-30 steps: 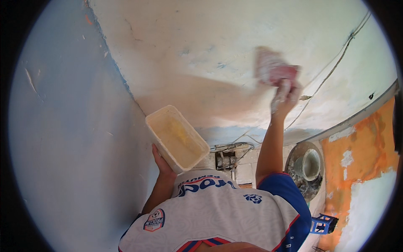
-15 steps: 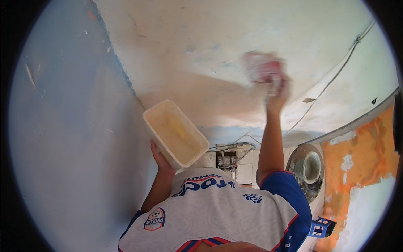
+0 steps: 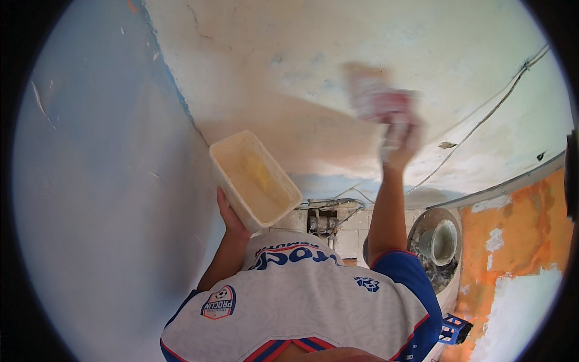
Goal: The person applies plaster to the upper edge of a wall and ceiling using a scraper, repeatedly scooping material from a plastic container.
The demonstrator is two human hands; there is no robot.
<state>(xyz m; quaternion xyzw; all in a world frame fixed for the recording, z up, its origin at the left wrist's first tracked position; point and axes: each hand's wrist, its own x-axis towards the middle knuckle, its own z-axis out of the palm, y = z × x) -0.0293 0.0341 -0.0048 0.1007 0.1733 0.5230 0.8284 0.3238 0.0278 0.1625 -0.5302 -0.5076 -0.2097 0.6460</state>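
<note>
My left hand (image 3: pixel 232 214) is closed on the side of a cream rectangular plastic tub (image 3: pixel 222 175), which is tilted with its opening facing me. A thin coat and a yellowish patch (image 3: pixel 260 176) show inside the tub. My right hand (image 3: pixel 401 136), raised and whitish on the fingers, grips a flat tool with a red part (image 3: pixel 386 102), smeared by motion. The tool is up against or close to the pale patchy wall (image 3: pixel 289 66); I cannot tell whether it touches.
To the left stands a blue-grey wall (image 3: pixel 102 181). A cable (image 3: pixel 476 131) runs along the pale wall at the right. Below are a pipe fitting (image 3: pixel 322 222), a round basin with a bucket (image 3: pixel 443 241), a blue crate (image 3: pixel 452 330) and an orange patchy wall (image 3: pixel 518 223).
My right hand and the tool have shifted slightly to the right and down. The tub has risen a little in the picture, still in my left hand.
</note>
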